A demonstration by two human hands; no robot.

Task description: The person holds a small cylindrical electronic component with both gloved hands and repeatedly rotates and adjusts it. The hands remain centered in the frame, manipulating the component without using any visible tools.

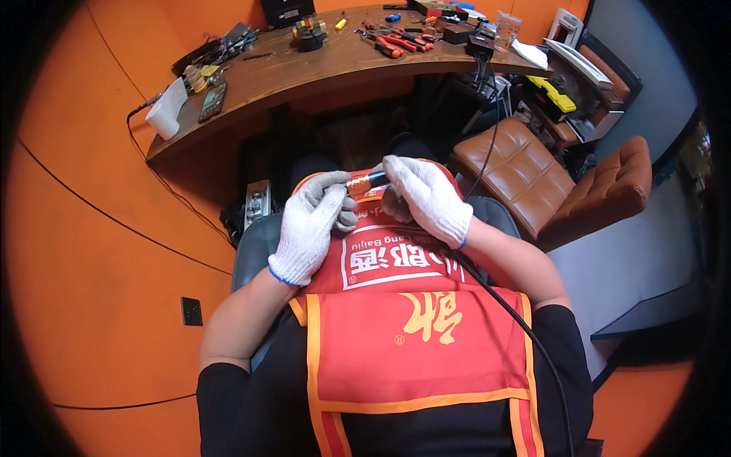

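Observation:
Over my lap, both hands meet on a short rod-like piece (358, 185) with a shiny copper-orange band and a black section; its exact kind cannot be made out. My left hand (311, 221), in a white knitted glove with grey fingers, pinches the banded end. The black end is gripped by my right hand (428, 196), gloved the same way. My fingers hide both tips of the piece. Beneath the hands lies the red apron (426, 373) with orange edging that I wear.
Ahead stands a curved wooden desk (297, 67) with red-handled pliers (390, 50), a phone (213, 103) and a white cup (165, 114). A brown leather chair (518, 171) is at the right. A black cable (525, 327) crosses my apron.

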